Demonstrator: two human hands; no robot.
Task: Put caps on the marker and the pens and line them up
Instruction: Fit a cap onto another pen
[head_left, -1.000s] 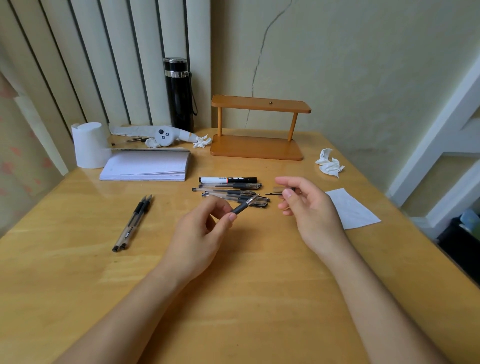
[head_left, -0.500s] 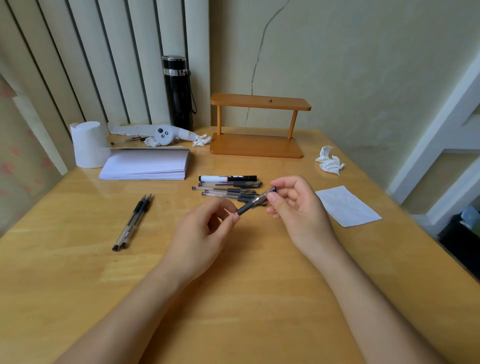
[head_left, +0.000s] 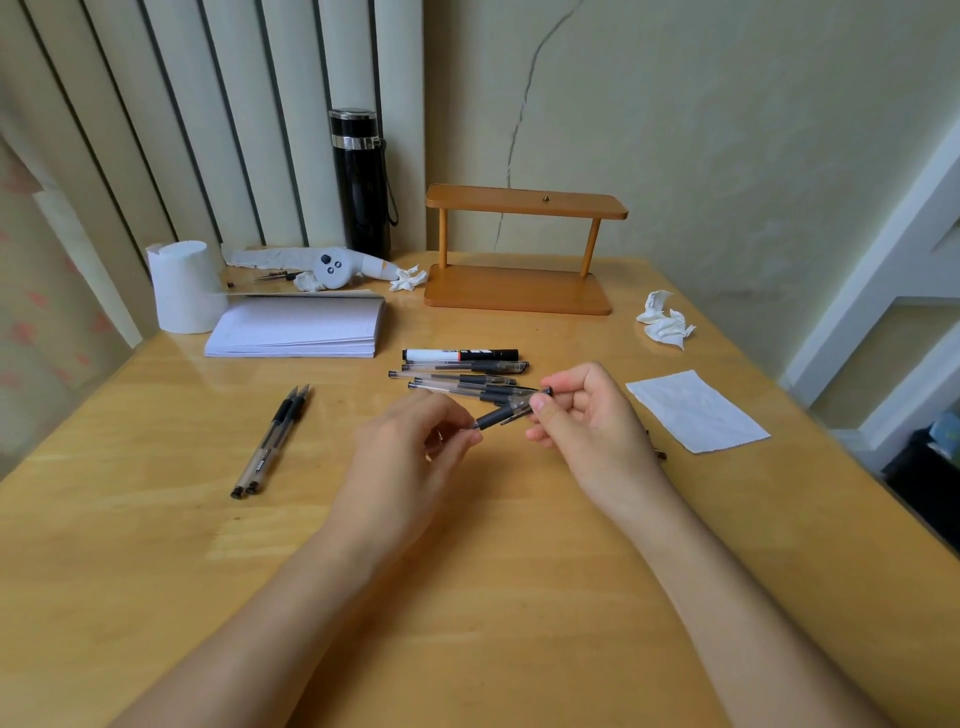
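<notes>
My left hand (head_left: 415, 452) pinches the barrel of a clear pen (head_left: 498, 415) with a black grip, held just above the table. My right hand (head_left: 587, 421) pinches a clear cap (head_left: 537, 397) that sits over the pen's tip end. Behind the hands, a black-and-white marker (head_left: 460, 355) lies with several clear pens (head_left: 457, 379) in a loose row. Two more pens (head_left: 272, 441) rest side by side on the left of the wooden table (head_left: 467, 597).
A stack of white paper (head_left: 298, 327), a paper roll (head_left: 182, 286), a black flask (head_left: 361, 182) and a small wooden shelf (head_left: 519, 254) stand at the back. A white sheet (head_left: 696, 410) and a crumpled tissue (head_left: 665, 319) lie to the right.
My right hand picked up a cap from the table, brought it to the pen in my left hand and pushed it over the tip.
</notes>
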